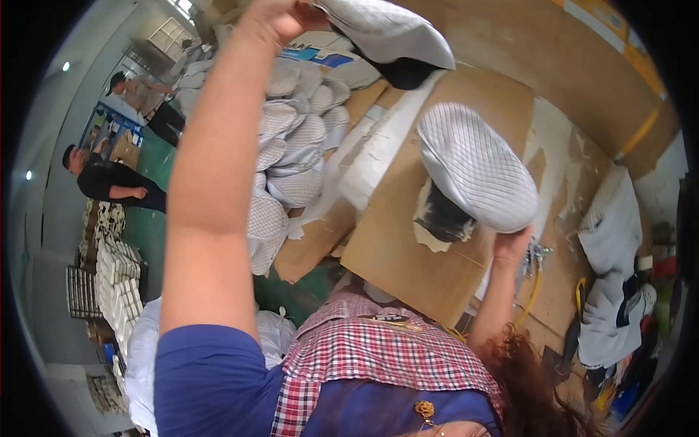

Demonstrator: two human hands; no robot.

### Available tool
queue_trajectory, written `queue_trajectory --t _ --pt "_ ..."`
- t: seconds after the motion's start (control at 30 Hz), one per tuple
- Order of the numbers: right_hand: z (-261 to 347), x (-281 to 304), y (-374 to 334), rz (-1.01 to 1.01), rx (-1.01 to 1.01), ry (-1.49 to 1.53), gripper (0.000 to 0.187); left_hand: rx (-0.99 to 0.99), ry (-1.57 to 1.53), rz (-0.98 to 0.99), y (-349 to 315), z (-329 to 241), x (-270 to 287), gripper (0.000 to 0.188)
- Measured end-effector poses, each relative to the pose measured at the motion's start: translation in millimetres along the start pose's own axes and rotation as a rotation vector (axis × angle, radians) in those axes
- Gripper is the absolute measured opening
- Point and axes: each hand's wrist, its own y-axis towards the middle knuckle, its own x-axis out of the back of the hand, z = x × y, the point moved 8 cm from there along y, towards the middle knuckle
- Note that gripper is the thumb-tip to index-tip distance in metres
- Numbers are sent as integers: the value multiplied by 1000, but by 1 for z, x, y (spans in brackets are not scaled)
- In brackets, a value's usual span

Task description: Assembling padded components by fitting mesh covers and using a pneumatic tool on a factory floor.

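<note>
My left hand [290,20] is raised at the top of the view, its fingers closed on the edge of a pale grey quilted cover [397,29] with a black underside. Lower down on the right, my right hand [512,245] grips the lower edge of a second quilted cover [477,167], oval and light grey with stitched lines. That cover is held above a brown cardboard sheet [386,240]. A black patch with a ragged pale edge [444,215] shows just below it. The fingers of my right hand are partly hidden behind the cover.
Several similar quilted covers [295,146] lie heaped left of the cardboard. Grey fabric [611,269] hangs at the right, near a yellow hose [535,291]. Two people, one in black [116,182] and one in a brownish top [145,98], stand at the far left beyond white stacked bundles [120,277].
</note>
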Motion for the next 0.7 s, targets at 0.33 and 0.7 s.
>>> queue_trajectory --t 0.33,0.7 --pt "-7 -160 -10 122 180 -244 44 94 412 -59 -60 -45 294 11" --pt "-99 -292 20 180 77 -438 41 408 1072 -1202 -221 50 610 36"
